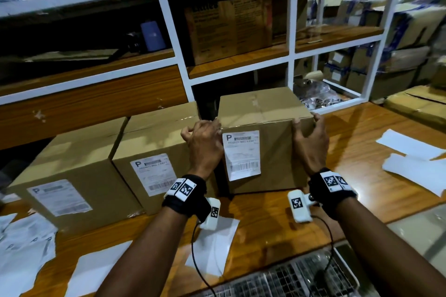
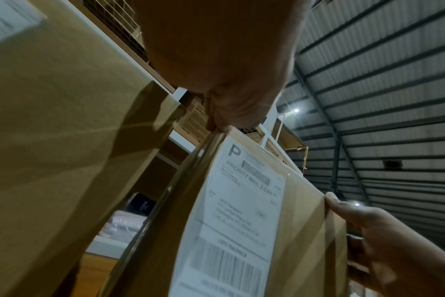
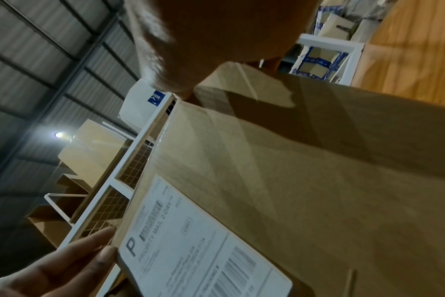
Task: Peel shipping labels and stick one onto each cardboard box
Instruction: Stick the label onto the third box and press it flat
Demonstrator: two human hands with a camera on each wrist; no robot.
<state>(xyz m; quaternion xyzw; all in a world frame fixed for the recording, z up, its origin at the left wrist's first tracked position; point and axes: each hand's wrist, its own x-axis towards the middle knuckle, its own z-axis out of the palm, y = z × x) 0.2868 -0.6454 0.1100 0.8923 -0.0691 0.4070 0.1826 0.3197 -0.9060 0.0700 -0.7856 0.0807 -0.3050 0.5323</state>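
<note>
Hands (image 1: 205, 142) (image 1: 310, 142) grip labelled box (image 1: 277, 152); only head view shows 2 others.

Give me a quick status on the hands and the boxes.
Left hand and right hand grip the right box by its upper corners. Label stuck on its front. Two boxes to the left also labelled. Nothing blocking.

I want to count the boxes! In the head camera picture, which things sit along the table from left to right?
Far-left labelled brown cardboard box → middle labelled brown cardboard box → left hand → held labelled brown cardboard box → right hand → blank white paper sheets.
</note>
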